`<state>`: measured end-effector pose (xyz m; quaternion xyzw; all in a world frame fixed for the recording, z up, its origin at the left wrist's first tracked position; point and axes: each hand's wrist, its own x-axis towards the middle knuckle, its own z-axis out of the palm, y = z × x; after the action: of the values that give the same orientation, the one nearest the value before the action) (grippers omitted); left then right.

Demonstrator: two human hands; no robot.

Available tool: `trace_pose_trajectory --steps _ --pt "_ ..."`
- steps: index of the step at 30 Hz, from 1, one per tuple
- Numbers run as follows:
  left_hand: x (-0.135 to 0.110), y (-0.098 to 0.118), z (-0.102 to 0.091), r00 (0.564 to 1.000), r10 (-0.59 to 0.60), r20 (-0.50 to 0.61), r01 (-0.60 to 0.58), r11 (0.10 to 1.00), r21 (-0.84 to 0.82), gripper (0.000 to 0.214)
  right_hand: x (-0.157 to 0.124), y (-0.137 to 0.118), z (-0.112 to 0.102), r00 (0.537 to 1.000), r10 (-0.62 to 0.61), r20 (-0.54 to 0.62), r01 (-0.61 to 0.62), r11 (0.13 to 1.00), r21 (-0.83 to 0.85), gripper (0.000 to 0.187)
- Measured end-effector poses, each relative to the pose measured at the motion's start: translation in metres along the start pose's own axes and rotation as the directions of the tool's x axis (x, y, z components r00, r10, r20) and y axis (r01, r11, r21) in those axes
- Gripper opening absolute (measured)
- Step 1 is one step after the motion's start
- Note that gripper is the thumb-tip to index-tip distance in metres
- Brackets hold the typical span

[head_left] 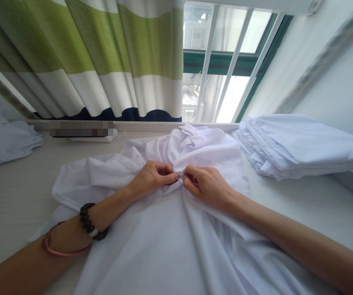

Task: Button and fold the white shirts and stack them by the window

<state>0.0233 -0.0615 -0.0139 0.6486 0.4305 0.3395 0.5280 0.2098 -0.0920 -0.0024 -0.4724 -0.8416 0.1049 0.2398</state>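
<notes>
A white collared garment (pixel 151 246) lies spread over the pale surface, its collar end toward the window and its long lower part running down to the near edge of view. Thumb and fingers of my left hand (pixel 156 174) pinch the cloth at the middle of the front. Right beside it, my right hand (pixel 205 182) also pinches the front, its fingers curled. The fingertips nearly meet; a tiny dark spot shows between them, too small to name. Folds gather around both hands, and a sleeve (pixel 80 176) stretches out to the left.
A stack of folded white cloth (pixel 305 143) lies at the right. Another white cloth bundle (pixel 4 137) sits at the far left. A white device with a cord (pixel 96 138), partly blurred out, rests by the back ledge. Behind are a green-striped curtain (pixel 102 49) and a barred window.
</notes>
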Motion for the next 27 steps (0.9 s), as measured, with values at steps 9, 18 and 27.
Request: trace_pose_trajectory --steps 9,18,27 --pt "0.0017 -0.0049 -0.0069 0.993 -0.061 0.097 0.069 0.994 -0.079 0.024 -0.0003 0.0008 -0.0007 0.999 -0.049 0.020 0.049 0.998 0.026 0.015" --pt "0.0022 -0.0076 -0.0022 0.995 0.050 0.087 -0.038 0.990 -0.134 0.026 0.0015 0.0043 -0.0007 0.994 -0.107 0.031 0.105 0.992 0.076 0.014" --pt "0.0009 -0.0063 0.0002 0.989 0.147 0.025 -0.146 0.989 -0.030 0.022 0.0048 0.0013 -0.0041 0.998 0.038 0.045 -0.050 0.943 0.329 0.022"
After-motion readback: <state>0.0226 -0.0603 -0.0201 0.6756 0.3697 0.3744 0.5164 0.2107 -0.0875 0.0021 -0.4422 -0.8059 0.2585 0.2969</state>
